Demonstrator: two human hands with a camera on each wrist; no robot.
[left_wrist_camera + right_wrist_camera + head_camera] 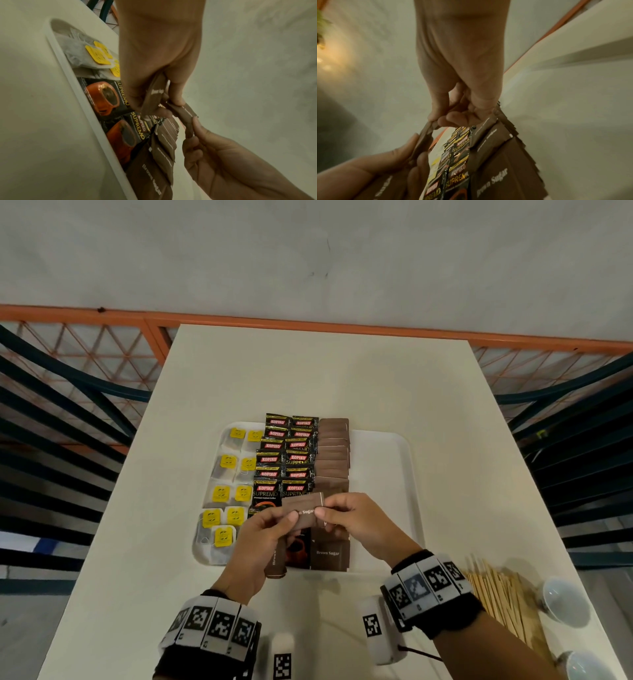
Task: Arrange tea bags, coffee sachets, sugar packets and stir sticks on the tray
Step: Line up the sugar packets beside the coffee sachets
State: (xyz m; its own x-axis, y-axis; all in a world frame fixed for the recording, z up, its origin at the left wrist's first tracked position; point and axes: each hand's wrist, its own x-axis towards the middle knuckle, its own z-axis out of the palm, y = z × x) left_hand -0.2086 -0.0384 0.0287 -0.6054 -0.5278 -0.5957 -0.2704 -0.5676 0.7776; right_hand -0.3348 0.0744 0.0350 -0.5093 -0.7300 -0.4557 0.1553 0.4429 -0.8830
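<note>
A white tray (383,446) on the table holds tea bags (226,494) with yellow tags at its left. Black coffee sachets (284,453) fill the middle, with a column of brown sugar packets (332,453) to their right. Above the tray's near end, both hands pinch one brown sugar packet (303,511). My left hand (274,525) grips its left end, my right hand (337,513) its right end. The left hand also holds another brown packet (275,559) hanging below it. In the left wrist view the shared packet (181,115) spans between the left hand (154,97) and right hand (202,142). Wooden stir sticks (500,597) lie on the table at the near right.
Two white cups (561,601) (585,666) stand right of the sticks near the table's right edge. The tray's right part is bare. Dark chairs and an orange railing flank the table on both sides.
</note>
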